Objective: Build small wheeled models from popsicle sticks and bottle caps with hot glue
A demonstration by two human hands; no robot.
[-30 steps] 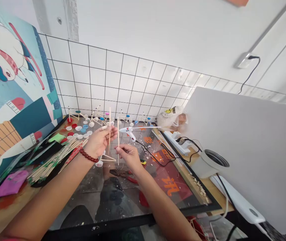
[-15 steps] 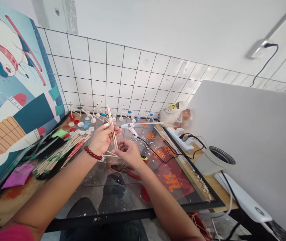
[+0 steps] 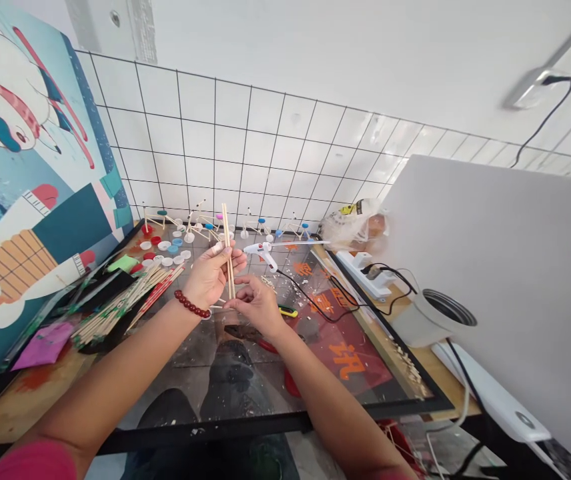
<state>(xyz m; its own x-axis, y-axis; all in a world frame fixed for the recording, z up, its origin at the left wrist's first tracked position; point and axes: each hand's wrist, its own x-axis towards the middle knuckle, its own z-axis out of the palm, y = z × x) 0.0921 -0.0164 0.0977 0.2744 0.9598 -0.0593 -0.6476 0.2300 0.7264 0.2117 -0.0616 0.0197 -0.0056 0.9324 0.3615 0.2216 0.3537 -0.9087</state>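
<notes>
A pair of thin wooden chopsticks [image 3: 227, 230] stands nearly upright, side by side, in front of me. My left hand [image 3: 209, 275] is closed around their middle, thumb toward me. Down at the lower end, my right hand [image 3: 258, 307] pinches the same chopsticks between thumb and fingers. Just beyond the hands lies a white hot glue gun [image 3: 264, 253], with a long clear glue stick [image 3: 300, 243] sticking out of its back. Pliers [image 3: 238, 331] with red handles rest below my right hand, partly covered by the forearm. A yellow utility knife [image 3: 288, 311] lies beside the right wrist.
Bundled chopsticks [image 3: 120, 307] lie at left, near bottle caps [image 3: 165, 246] and a pink packet [image 3: 44, 345]. Several small stick-and-cap constructions [image 3: 260, 227] line the back edge. A power strip [image 3: 365, 275], a cord and a grey-white cylinder [image 3: 428, 320] occupy the right.
The chopsticks have turned from a slight tilt to nearly upright, their lower ends now more even. Both hands keep hold of them. The view has shifted slightly.
</notes>
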